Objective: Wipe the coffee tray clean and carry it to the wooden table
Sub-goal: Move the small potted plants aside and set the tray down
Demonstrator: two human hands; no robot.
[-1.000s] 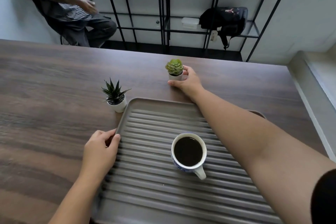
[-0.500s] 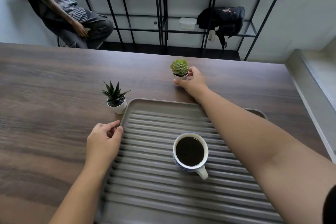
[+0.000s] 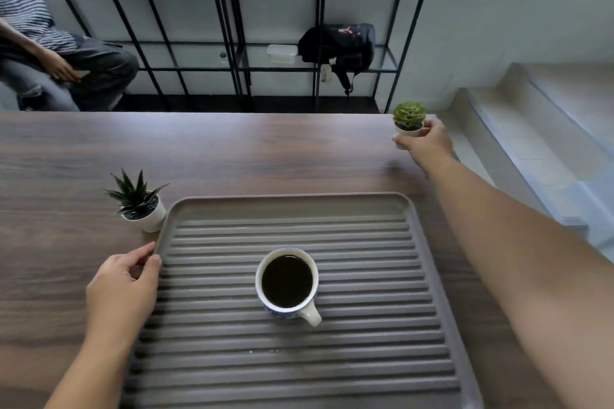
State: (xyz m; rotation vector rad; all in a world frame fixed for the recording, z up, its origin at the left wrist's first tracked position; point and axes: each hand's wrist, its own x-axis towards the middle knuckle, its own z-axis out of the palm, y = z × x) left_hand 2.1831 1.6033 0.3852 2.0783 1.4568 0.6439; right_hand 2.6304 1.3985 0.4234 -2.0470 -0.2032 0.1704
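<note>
A grey ribbed coffee tray (image 3: 365, 209) lies on the dark wooden table (image 3: 232, 149) in front of me. On it, near the middle, stands a white and blue cup (image 3: 287, 282) full of black coffee. My left hand (image 3: 124, 279) rests at the tray's left rim, fingers curled against it. My right hand (image 3: 427, 143) is stretched out to the table's far right corner and grips a small white pot with a round green succulent (image 3: 408, 119).
A spiky green plant in a white pot (image 3: 139, 206) stands against the tray's far left corner. Behind the table are black metal shelves (image 3: 232, 36) with a black bag (image 3: 339, 46). A seated person (image 3: 50, 53) is at far left. Pale steps (image 3: 531, 129) lie right.
My right hand has carried the round succulent pot from just beyond the tray's far edge out to the table's far right corner. The left hand stays at the tray's left rim.
</note>
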